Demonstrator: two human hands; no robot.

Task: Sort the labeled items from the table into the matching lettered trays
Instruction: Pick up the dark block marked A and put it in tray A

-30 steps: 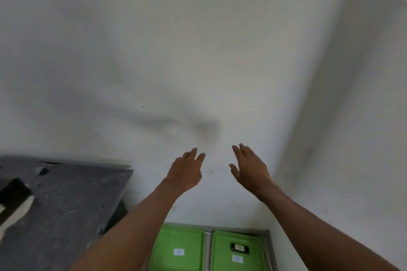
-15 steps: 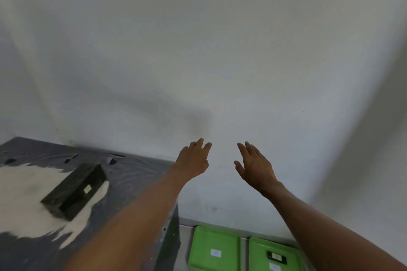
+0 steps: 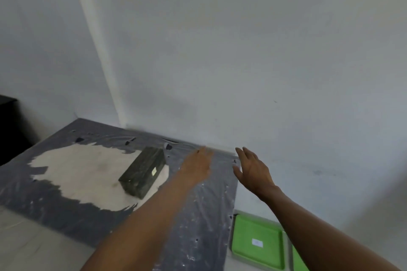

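The desk [image 3: 66, 215] is covered by a thin dark grey plastic-looking sheet [image 3: 204, 222], wrinkled and faintly glossy, with small holes and a large torn patch baring a pale, matt surface [image 3: 83, 174] beneath. The dark box [image 3: 143, 172] looks matt with a mottled, slightly rough finish and carries 1 small pale paper label [image 3: 154, 170]. The green tray [image 3: 257, 242] looks like smooth plastic with a soft sheen, with a white paper label [image 3: 257, 242] stuck inside. The wall [image 3: 242, 50] is painted white, matt and smooth, with faint smudges.

Dark mottled block [image 3: 144, 174], pale label; grey table cover [image 3: 204, 209], white worn patch; green tray [image 3: 257, 242], label possibly white.
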